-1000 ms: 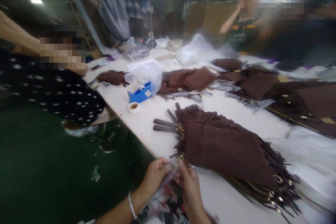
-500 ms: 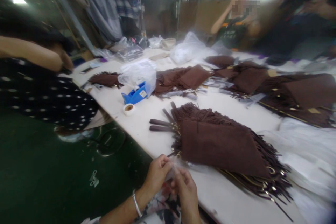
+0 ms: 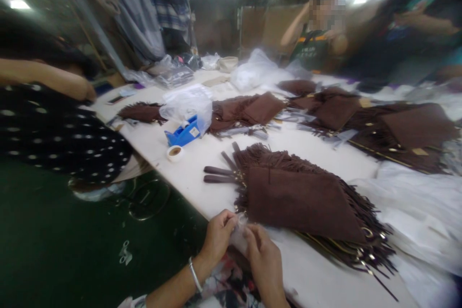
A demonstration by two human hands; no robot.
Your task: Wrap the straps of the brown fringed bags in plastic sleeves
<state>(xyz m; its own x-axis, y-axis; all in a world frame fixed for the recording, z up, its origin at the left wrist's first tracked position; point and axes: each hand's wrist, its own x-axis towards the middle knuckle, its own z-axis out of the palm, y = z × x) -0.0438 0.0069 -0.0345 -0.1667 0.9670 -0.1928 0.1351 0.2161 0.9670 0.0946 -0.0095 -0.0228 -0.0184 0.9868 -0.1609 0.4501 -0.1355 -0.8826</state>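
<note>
My left hand and my right hand meet at the near edge of the white table. Both pinch a small piece of clear plastic film between their fingertips. A silver bangle sits on my left wrist. Just beyond my hands lies a stack of brown fringed suede bags with gold rings and dark strap ends poking out to the left.
A blue tape dispenser and a tape roll sit at the table's left edge near a plastic bag. More brown fringed bags cover the far side. A person in a dotted dark top sits left; others sit behind.
My hands have shifted a little and drawn closer together on the plastic film, the right hand lower now. The view has drifted slightly; the person on the left has leaned away.
</note>
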